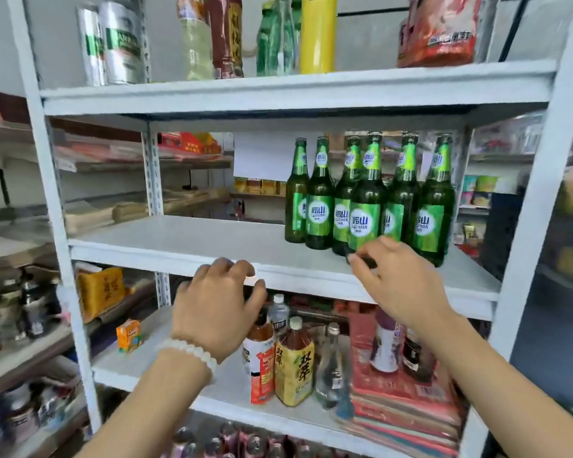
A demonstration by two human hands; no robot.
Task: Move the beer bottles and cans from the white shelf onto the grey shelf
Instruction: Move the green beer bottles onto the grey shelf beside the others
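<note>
White shelf (212,241), beer bottles (368,206) just beyond right grip (394,276)

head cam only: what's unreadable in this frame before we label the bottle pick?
- Right hand: its fingers cover the base of the front green glass beer bottle; contact or grip cannot be told.
- Back-row green bottles: largely hidden by the front row, so the count is uncertain.
- Silver cans on the top white shelf: tops cut by the frame edge, labels blurred.
- Grey shelf: cannot be identified.
</note>
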